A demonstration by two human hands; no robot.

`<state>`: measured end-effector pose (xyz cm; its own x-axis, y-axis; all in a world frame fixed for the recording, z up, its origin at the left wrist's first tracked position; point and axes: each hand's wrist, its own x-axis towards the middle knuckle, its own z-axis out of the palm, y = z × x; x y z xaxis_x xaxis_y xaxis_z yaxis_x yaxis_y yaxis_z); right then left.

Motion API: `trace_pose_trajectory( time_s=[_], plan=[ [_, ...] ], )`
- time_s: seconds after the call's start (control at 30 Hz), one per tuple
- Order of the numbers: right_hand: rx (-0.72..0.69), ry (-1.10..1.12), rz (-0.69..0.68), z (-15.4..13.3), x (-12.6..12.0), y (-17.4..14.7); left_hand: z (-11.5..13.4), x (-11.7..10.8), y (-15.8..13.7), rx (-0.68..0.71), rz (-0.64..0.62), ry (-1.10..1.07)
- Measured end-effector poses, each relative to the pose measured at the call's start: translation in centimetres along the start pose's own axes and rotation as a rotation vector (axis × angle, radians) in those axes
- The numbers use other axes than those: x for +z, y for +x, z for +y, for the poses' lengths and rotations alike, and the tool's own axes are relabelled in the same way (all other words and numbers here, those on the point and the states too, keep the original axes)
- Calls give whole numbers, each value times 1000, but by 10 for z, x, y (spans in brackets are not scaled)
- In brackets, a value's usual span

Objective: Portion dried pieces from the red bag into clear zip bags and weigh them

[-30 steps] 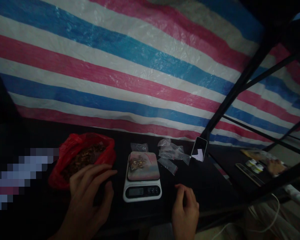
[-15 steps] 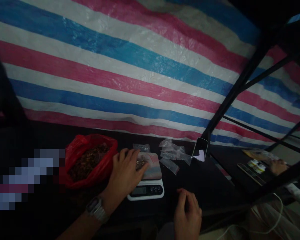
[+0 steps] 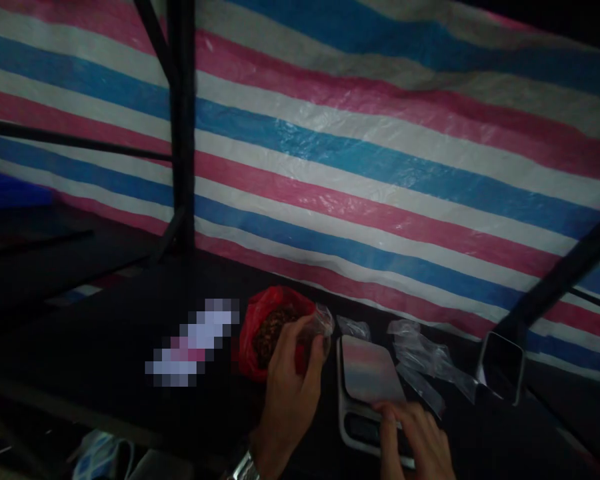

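Observation:
My left hand (image 3: 289, 390) holds a small clear plastic bag (image 3: 318, 325) lifted beside the red bag of brown bits (image 3: 269, 328). A small kitchen scale (image 3: 367, 373) stands on the dark table just right of that hand, its pink-tinted platform bare. My right hand (image 3: 413, 442) rests on the scale's front edge, fingers over the display and buttons. A watch shows on my left wrist.
Several empty clear bags (image 3: 420, 353) lie right of the scale, one more (image 3: 354, 327) behind it. A phone (image 3: 503, 365) leans against a black frame post. A striped tarp (image 3: 360, 167) hangs behind the table. A black upright post (image 3: 181, 127) stands at the left.
My left hand lifted the small filled bag off the scale and carried it left toward the red bag. My right hand moved onto the scale's front. The view swung left.

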<state>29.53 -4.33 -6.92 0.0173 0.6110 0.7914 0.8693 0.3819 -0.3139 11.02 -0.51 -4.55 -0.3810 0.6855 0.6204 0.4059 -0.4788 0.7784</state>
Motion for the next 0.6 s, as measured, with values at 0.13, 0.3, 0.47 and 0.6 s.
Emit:
trace_pose_trajectory(
  time_s=[0.13,0.3,0.47,0.6],
  plan=[
    [-155,104,-393,-41,29,77,-20,-33,-25,39,97,-4],
    [-312,7,-798,-82,72,143,-39,-66,-32,-101,140,-20],
    [-408,-73,-932,-99,90,154,-48,-92,-6,-285,51,-43],
    [-428,-129,-1033,-106,92,157,-41,-99,17,-337,88,-20]
  ],
)
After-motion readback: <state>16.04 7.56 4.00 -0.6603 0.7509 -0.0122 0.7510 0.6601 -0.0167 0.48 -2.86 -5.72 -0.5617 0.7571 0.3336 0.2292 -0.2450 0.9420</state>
